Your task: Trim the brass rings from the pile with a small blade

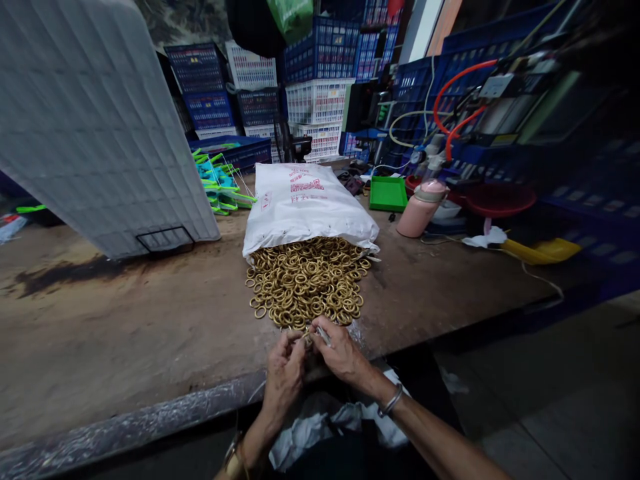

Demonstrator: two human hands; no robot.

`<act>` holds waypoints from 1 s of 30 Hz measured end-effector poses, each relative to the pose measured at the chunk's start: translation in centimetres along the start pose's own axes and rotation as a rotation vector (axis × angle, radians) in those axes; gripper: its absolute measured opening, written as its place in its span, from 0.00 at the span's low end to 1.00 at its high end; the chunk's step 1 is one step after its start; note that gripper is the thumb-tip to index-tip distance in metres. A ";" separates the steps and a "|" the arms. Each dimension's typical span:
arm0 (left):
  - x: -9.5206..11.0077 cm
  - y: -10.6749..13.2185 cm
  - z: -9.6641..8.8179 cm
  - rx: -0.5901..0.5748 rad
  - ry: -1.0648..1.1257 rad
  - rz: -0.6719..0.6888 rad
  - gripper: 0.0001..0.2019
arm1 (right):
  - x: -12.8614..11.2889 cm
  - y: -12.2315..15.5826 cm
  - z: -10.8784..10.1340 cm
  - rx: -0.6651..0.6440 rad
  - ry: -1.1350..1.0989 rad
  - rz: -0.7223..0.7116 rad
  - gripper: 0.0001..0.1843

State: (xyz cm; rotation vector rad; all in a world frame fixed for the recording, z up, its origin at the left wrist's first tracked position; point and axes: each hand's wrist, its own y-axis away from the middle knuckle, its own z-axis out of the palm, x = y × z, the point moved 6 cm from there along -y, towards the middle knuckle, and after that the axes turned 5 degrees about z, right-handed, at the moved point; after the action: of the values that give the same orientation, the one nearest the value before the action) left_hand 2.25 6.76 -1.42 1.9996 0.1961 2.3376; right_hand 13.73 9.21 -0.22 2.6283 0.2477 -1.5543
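Note:
My left hand [285, 373] is closed, with thumb and fingertips pinching a small gold-coloured ring [307, 339] at the table's front edge. Close against it, my right hand [343, 353] is closed around a short, pale, metallic-looking tool [324, 335]; its kind is hard to make out. The fingertips of both hands meet at the ring. Just beyond them lies a heap of gold-coloured rings [310, 283], spilling from the open mouth of a white woven sack [305, 207] with red print. The sack lies on its side.
A tall grey padded panel [110, 127] stands on the wooden table [150, 320] at left, beside bright green and teal pieces [223, 183]. At right are a pink bottle [420, 212], a green tray [388, 193] and a machine with orange hoses [440, 100]. Stacked crates [320, 100] stand behind.

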 end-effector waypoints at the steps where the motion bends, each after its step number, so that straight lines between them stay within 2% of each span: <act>1: -0.1 -0.3 0.2 -0.026 -0.027 0.024 0.12 | 0.0 0.0 0.0 -0.013 -0.021 0.015 0.06; 5: -0.7 -0.3 0.2 -0.085 -0.087 0.047 0.11 | 0.4 -0.3 0.2 -0.053 -0.091 0.101 0.10; 10: -1.2 0.2 0.4 -0.176 -0.058 -0.111 0.15 | 0.3 -0.7 0.3 -0.019 -0.020 0.112 0.09; 13: -1.3 0.4 0.6 -0.224 0.033 -0.178 0.15 | 0.1 -0.8 0.4 -0.028 -0.025 0.101 0.11; 16: -1.4 0.5 0.6 -0.191 0.161 -0.201 0.14 | 0.6 -0.7 0.1 -0.005 0.013 0.125 0.12; 19: -1.6 0.5 0.5 -0.152 0.219 -0.194 0.14 | 1.0 -0.2 -0.2 0.013 0.158 0.095 0.09; 21: -1.7 0.5 0.5 -0.142 0.219 -0.180 0.14 | 1.0 0.3 0.1 -0.034 0.270 0.035 0.06; 23: -1.6 0.4 0.6 -0.137 0.201 -0.162 0.14 | 0.8 0.7 0.4 -0.094 0.370 -0.007 0.10; 30: -1.3 0.0 0.4 -0.123 0.080 -0.087 0.16 | 0.1 1.0 0.9 -0.178 0.541 0.022 0.15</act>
State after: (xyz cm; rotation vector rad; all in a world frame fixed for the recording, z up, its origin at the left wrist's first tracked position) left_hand 2.87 6.60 -2.63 1.8077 0.1356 2.3171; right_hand 13.19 8.12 -0.78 2.8301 0.3653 -0.7414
